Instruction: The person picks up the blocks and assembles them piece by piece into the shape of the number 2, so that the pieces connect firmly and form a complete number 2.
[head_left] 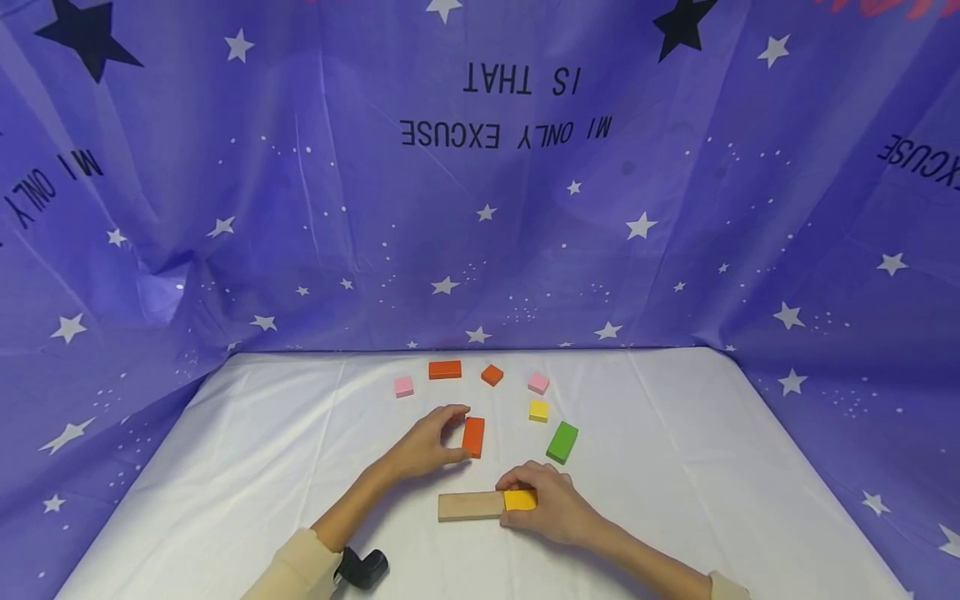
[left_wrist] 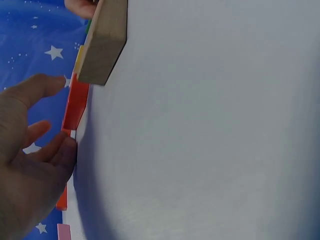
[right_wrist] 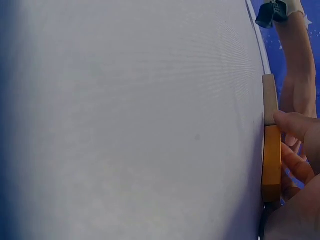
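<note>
My right hand pinches a yellow block, thumb on the near side and fingers on the far side. The block lies on the cloth end to end with a plain wooden block; the right wrist view shows the yellow block and the plain one meeting. Around an orange-red block my left hand spreads thumb and fingers. In the left wrist view a gap shows between the upper digit and this red block.
Farther back lie a pink block, a long red block, a small red block, another pink block and a small yellow block. A green block lies beyond my right hand. A purple star-patterned curtain hangs behind the white-clothed table.
</note>
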